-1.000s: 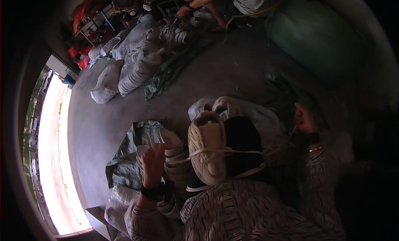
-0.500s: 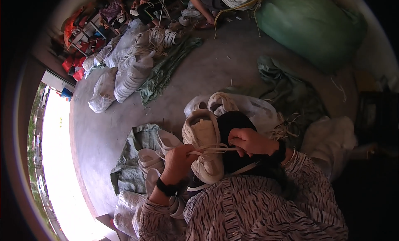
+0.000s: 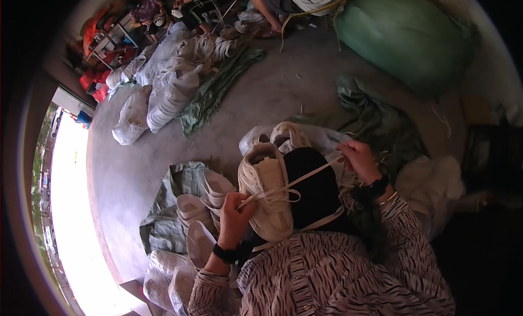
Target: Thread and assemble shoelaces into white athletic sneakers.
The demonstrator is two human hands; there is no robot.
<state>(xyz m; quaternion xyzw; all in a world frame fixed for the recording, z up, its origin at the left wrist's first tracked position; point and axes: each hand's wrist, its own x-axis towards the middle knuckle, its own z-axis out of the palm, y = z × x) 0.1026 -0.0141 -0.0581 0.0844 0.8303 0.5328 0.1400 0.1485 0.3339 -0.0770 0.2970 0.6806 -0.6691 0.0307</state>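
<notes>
A cream sneaker (image 3: 276, 218) rests on my lap, its toe toward me, against dark cloth (image 3: 312, 177). Across it runs a pale flat shoelace (image 3: 310, 176), with a small loop standing out on the shoe's right side. My left hand (image 3: 236, 215) is closed on the lace close to the shoe's left edge. Out to the right, my right hand (image 3: 359, 159) pinches the far part of the lace, which stretches taut and slanting between both hands. Just beyond the sneaker lie more cream shoes (image 3: 289, 135) on clear plastic.
Stacked white shoes (image 3: 194, 210) stand on green sheeting (image 3: 163, 223) at my left. Bagged shoe stacks (image 3: 171, 98) lie farther off. A big green bale (image 3: 403, 38) sits at the back right. Other people (image 3: 272, 11) work at the far side. White plastic bags (image 3: 430, 180) are at my right.
My right hand has moved right and away from me, drawing the lace out long. My left hand has shifted slightly toward me. A small loop now shows by the shoe.
</notes>
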